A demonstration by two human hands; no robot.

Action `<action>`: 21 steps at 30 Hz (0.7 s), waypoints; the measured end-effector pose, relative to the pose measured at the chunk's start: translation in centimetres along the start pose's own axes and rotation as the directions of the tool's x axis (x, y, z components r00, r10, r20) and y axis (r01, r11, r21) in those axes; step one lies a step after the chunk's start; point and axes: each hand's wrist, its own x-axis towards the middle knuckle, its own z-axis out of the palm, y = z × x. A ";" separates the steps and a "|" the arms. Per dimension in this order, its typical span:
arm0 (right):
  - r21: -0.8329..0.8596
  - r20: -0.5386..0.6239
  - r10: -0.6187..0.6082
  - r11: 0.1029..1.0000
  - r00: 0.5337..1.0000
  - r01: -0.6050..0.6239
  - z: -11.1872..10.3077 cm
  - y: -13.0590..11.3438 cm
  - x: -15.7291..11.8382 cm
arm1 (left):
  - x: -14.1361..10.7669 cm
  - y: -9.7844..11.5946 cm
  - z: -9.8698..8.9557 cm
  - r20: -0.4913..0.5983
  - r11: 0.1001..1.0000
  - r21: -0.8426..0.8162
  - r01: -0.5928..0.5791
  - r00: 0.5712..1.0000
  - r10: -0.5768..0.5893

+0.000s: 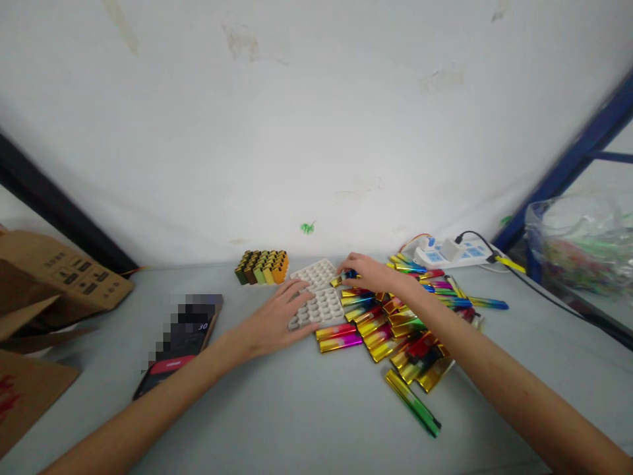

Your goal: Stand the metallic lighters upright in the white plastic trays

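Observation:
My left hand (284, 315) lies with its fingers spread over the left part of a pale tray with rows of oval cells (324, 306). Behind that tray is a second pale tray (316, 272). At its right edge my right hand (363, 272) has its fingers closed round a shiny gold and blue piece (350, 274). Many shiny metallic-coloured lighter-like pieces (378, 330) lie in a heap under and beside my right forearm. A green and gold one (413, 402) rests apart at the front. Left of the trays, a block of upright dark, olive and orange pieces (261, 267) stands in rows.
A phone (180, 343) lies by my left forearm. Opened cardboard boxes (64, 284) stand at the far left. By the wall are a white power strip (452, 252) and black cable (539, 290). A clear plastic bag (583, 244) sits at the right.

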 end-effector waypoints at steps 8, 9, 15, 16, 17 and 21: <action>0.086 0.050 -0.017 0.996 0.999 0.013 -0.4 -0.7 -1.6 | -1.0 1.2 -0.4 -0.056 1.000 -0.006 -0.004 0.998 0.003; 0.087 0.053 -0.004 0.996 0.999 -0.001 -0.4 -0.7 -1.6 | -1.0 1.3 -0.4 -0.069 1.000 -0.010 -0.002 0.998 0.001; 0.109 0.046 -0.025 0.994 0.999 0.020 -1.3 -1.3 -2.0 | -1.0 1.5 -0.4 -0.092 0.999 -0.021 0.031 0.995 -0.033; 0.129 0.025 -0.033 0.991 0.999 0.029 -1.6 -1.5 -2.1 | -1.0 1.6 -0.4 -0.092 0.999 -0.022 0.031 0.995 -0.033; 0.151 -0.006 -0.030 0.988 1.000 0.030 -1.9 -1.8 -2.3 | -1.0 1.6 -0.3 -0.095 0.999 -0.023 0.025 0.995 -0.027; 0.287 -0.159 0.048 0.958 0.986 0.000 -2.7 -2.9 -2.4 | -1.1 1.8 0.1 -0.128 0.999 -0.036 -0.011 0.992 0.006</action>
